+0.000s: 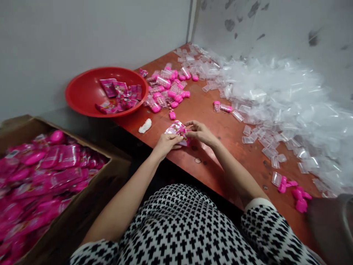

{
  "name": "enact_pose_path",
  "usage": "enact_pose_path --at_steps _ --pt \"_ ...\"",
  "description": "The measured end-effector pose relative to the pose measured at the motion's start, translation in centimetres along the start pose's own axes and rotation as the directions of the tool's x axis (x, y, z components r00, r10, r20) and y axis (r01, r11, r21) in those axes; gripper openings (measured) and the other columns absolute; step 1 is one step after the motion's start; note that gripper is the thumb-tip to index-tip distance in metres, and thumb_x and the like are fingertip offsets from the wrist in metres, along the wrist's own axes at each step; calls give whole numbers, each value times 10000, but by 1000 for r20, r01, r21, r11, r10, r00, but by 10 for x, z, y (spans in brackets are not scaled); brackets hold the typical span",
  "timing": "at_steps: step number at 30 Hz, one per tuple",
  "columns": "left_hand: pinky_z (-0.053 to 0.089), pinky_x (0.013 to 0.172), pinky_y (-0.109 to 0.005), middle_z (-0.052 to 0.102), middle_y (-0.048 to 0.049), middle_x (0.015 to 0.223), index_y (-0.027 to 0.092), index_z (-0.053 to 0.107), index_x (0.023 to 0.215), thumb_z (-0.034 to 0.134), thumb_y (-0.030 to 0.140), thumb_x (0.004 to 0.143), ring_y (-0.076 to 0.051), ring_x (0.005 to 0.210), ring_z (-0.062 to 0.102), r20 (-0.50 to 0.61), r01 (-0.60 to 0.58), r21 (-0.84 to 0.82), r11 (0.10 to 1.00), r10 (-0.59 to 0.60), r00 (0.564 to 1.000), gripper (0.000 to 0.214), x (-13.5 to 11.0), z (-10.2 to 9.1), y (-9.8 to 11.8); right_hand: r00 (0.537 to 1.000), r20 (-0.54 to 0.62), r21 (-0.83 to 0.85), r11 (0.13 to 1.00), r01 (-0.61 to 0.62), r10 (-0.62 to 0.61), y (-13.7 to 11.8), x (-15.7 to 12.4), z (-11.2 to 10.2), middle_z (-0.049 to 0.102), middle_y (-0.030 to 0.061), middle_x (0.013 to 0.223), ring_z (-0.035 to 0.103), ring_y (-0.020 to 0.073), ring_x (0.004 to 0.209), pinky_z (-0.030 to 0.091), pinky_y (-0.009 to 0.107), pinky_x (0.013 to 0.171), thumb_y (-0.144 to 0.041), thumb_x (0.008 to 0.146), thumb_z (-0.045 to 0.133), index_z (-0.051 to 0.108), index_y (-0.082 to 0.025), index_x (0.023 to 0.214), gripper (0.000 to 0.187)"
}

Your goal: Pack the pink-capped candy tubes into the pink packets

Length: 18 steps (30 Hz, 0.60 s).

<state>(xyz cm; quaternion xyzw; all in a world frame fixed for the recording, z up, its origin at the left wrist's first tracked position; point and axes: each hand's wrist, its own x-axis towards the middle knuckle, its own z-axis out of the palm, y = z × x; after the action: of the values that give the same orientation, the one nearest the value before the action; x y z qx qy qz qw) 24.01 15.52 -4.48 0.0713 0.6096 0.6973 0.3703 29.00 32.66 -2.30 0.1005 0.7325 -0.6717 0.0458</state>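
A small shiny pink printed packet [177, 127] is held above the near edge of the orange-red table. My left hand [166, 144] pinches its lower left side between thumb and fingers. At the packet's right side, my right hand [202, 133] has closed fingers on it, and whatever else may lie under those fingertips is hidden. Just beyond the hands sits a small pink cap [172, 115]. A crumpled white wad [145, 126] lies to the left of the packet. Further back is a pile of clear tubes with pink caps and small pink balls inside [164, 82].
A red bowl [75, 97] with several pink packets stands at the table's left edge. Below it, a cardboard box [113, 156] is full of pink packages [63, 158]. Clear plastic cups [275, 95] heap along the right. Pink plastic parts [300, 198] lie near a dark container [328, 221].
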Motion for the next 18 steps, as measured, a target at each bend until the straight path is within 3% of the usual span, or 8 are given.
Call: enact_pose_path --at_steps 4,5,7,10,11,13,15,18 --pt "557 611 -245 699 -72 658 109 739 659 875 384 427 -138 606 650 -16 67 4 998 -67 998 385 1 3 -2 997 71 -216 976 -8 24 -3 9 -22 597 -51 626 556 110 583 436 238 589 -291 675 698 582 -167 966 337" --pt "558 609 -243 700 -75 656 102 736 653 876 362 431 -139 604 651 -29 79 -22 997 -80 996 370 0 4 -2 1000 17 -296 955 -10 15 -5 13 -31 615 -31 653 570 120 610 443 246 605 -309 703 680 598 -160 951 301" --pt "556 597 -228 698 -74 653 89 728 648 872 321 451 -131 593 649 -70 88 -102 991 -96 993 336 -3 5 -2 978 -205 -502 863 -63 -47 -10 25 -54 656 28 729 604 152 689 458 275 664 -338 774 613 623 -141 900 234" --pt "545 550 -199 693 -71 644 75 709 635 855 245 498 -118 564 641 -118 94 -226 970 -123 985 262 -9 8 -3 797 -567 -717 599 -355 -207 -16 49 -92 686 149 890 632 242 887 457 354 804 -377 853 511 641 -104 909 308" --pt "541 535 -193 692 -71 641 72 702 632 844 216 522 -116 556 640 -126 98 -268 958 -136 983 230 -11 8 -3 736 -637 -717 528 -455 -230 -17 57 -104 679 193 967 623 278 962 448 383 846 -393 860 503 641 -87 949 348" --pt "537 520 -186 691 -70 641 68 694 652 805 166 592 -114 548 641 -141 102 -359 928 -162 977 159 -14 10 -2 675 -710 -676 463 -573 -200 -17 72 -121 641 258 1085 592 336 1065 429 432 898 -400 845 531 634 -52 1010 399" --pt "543 522 -192 686 -59 640 70 689 691 747 131 676 -109 545 641 -163 87 -466 881 -181 970 86 -16 10 1 676 -725 -646 472 -600 -133 -15 82 -133 620 282 1120 577 364 1099 423 452 915 -361 803 593 635 -33 1014 392" --pt "555 539 -215 677 -31 638 101 670 730 667 113 770 -110 545 643 -218 44 -626 778 -230 948 42 -16 10 6 720 -691 -639 525 -562 -70 -12 84 -139 656 260 996 601 371 1035 451 440 869 -277 688 702 651 -38 906 327"
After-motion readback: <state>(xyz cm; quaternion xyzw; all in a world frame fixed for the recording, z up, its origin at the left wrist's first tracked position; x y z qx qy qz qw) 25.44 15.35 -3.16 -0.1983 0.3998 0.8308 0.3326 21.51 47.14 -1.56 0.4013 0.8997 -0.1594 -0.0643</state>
